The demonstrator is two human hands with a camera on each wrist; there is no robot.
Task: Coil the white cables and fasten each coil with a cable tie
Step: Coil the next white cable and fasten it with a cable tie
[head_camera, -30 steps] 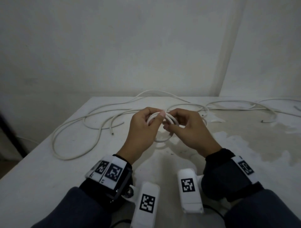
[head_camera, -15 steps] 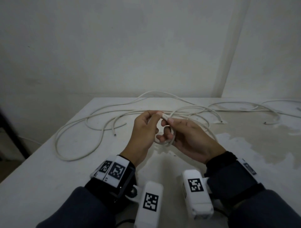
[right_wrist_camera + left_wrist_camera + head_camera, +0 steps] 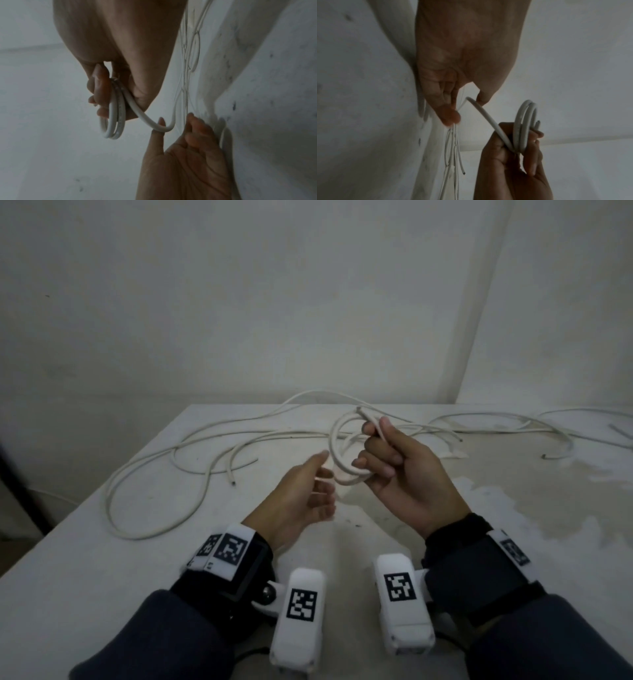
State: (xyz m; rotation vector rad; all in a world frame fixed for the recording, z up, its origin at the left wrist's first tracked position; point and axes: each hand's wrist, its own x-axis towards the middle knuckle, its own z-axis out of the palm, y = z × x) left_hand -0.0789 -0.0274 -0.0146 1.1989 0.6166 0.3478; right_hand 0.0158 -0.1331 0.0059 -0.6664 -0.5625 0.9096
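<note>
Fingers of right hand curl round a small coil of white cable, held upright above the desk; cut end of the cable pokes out past the thumb. Left hand just left of the coil, fingers loosely extended, palm turned in; the strand leaving the coil crosses its thumb tip, nothing gripped. Behind and to the left, loose cable loops sprawl over the desk, one cut end lying free. More cable trails far right. Pale stained patch on near-right surface.
</note>
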